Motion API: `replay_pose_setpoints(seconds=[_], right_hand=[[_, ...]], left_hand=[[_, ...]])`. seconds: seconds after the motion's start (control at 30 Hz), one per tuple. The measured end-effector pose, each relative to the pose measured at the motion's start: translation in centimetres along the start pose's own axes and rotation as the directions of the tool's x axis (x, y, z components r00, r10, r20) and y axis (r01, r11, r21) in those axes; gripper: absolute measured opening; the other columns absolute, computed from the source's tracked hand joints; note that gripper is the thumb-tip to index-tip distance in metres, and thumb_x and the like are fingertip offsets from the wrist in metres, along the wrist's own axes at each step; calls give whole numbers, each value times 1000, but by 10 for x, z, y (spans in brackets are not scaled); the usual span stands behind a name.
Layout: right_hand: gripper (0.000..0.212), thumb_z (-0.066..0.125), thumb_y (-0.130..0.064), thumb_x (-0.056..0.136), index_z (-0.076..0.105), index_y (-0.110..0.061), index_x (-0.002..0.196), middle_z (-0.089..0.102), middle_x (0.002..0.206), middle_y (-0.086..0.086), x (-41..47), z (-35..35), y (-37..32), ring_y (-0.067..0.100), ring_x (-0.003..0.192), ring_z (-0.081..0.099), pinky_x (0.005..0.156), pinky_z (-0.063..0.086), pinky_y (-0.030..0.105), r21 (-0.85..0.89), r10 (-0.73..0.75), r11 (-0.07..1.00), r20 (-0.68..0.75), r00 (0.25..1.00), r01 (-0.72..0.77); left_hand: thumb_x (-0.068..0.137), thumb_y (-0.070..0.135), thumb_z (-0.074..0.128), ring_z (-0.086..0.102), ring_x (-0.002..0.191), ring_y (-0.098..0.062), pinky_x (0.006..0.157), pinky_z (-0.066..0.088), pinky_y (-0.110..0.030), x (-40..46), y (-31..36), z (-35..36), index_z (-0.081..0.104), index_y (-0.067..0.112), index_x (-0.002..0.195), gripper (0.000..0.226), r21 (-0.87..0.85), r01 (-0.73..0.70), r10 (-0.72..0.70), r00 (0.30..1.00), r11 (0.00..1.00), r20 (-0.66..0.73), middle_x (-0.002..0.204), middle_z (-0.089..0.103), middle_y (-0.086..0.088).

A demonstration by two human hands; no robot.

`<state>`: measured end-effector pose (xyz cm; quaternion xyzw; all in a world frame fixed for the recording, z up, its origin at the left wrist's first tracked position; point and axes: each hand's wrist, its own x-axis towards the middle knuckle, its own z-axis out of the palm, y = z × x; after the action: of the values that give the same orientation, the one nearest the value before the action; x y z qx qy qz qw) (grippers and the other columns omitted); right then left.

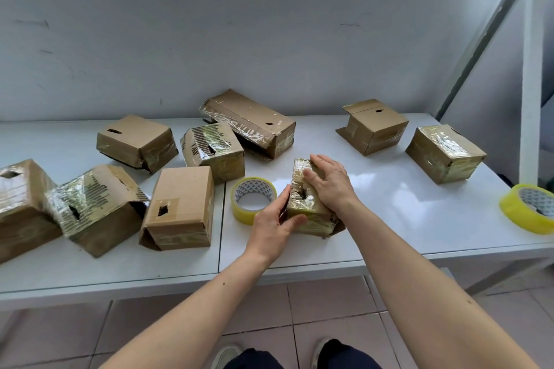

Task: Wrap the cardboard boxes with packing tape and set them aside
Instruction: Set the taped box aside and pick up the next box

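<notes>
Both hands, left hand (pixel 271 226) and right hand (pixel 329 183), hold taped box (pixel 305 207); no legible writing

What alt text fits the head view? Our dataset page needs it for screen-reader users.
A person's left hand and right hand hold a small tape-wrapped cardboard box on a white table, beside a yellow tape roll. Eight more boxes lie around, six on the left and two on the right, and a second tape roll sits at the right edge.

Nine cardboard boxes, two rolls of tape, two hands.
One box (pixel 308 198) sits between the hands; six lie left of them, two right; one tape roll (pixel 253 199) beside the left hand (pixel 274 226), another (pixel 529 208) far right.
</notes>
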<state>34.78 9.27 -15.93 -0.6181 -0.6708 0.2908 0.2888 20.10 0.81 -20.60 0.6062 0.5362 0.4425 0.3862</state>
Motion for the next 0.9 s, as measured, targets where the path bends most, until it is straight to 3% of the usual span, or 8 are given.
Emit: replay_pose_setpoints(seconds=[0.13, 0.23, 0.33, 0.4, 0.6, 0.7, 0.77, 0.9], right_hand=[[60, 55, -12, 99, 32, -23, 153, 21, 161, 4, -9, -12, 3, 25, 148, 19, 121, 23, 44, 244, 48, 967, 124, 991, -77], [73, 63, -27, 96, 22, -21, 156, 10, 165, 0, -13, -13, 6, 20, 153, 2, 124, 9, 45, 140, 56, 988, 59, 997, -64], [81, 62, -36, 95, 15, -13, 157, 1, 166, -2, -19, -6, 8, 13, 152, 1, 124, 7, 34, 45, 54, 997, 36, 998, -55], [84, 63, -31, 96, 11, -13, 158, -8, 165, -9, -25, -4, 9, 5, 150, 1, 119, 8, 22, 140, 23, 990, 82, 996, -34], [105, 76, -10, 84, 4, -24, 159, -18, 158, -27, -30, -27, 14, -3, 145, 6, 92, 45, 14, 391, 21, 907, 335, 942, -159], [101, 84, -18, 77, 20, -22, 155, 18, 160, -12, -36, -23, 16, 3, 141, 29, 102, 42, 20, 414, 20, 905, 199, 980, -102], [78, 84, -21, 78, 39, -23, 142, 56, 136, -4, -38, -17, 19, 11, 120, 58, 97, 53, 33, 499, 64, 860, 108, 992, -110], [30, 63, -30, 95, 53, -27, 123, 69, 110, -6, -35, -1, 14, 15, 102, 66, 94, 54, 44, 437, 168, 887, 5, 986, -153]], left_hand=[[84, 41, 74, 57, 127, -8, 109, 45, -41, 1, 2, -2, 37, 23, 154, 82, 39, 41, -42, 999, 998, 32, 138, 61, 6], [86, 32, 74, 37, 142, -7, 118, 33, -33, 4, 16, -5, 13, 22, 160, 96, 24, 75, -77, 992, 997, 98, 157, 37, 7], [98, 30, 59, 23, 143, 1, 116, 25, -23, 14, 28, -9, 5, 31, 160, 82, -71, 130, -112, 970, 989, 218, 158, 20, 18], [104, 26, 46, 10, 151, -4, 125, 16, -34, 20, 27, -9, 3, 32, 159, 71, -107, 133, -99, 955, 985, 280, 166, 5, 13], [98, 43, 47, 6, 152, 0, 125, 15, -31, 14, 5, -1, 1, 37, 159, 76, -212, 157, -89, 950, 965, 300, 166, -1, 17], [106, 36, 42, 26, 146, 1, 118, 28, -23, 14, 6, 3, 18, 35, 157, 57, -309, 164, -110, 977, 937, 183, 161, 23, 18], [109, 28, 37, 39, 136, 3, 109, 35, -18, 21, 10, 8, 22, 35, 155, 49, -397, 204, -188, 979, 895, 80, 152, 35, 21], [100, 43, 43, 44, 134, -2, 115, 35, -30, 35, 11, 27, 25, 37, 155, 58, -457, 306, -324, 945, 835, 41, 152, 41, 19]])
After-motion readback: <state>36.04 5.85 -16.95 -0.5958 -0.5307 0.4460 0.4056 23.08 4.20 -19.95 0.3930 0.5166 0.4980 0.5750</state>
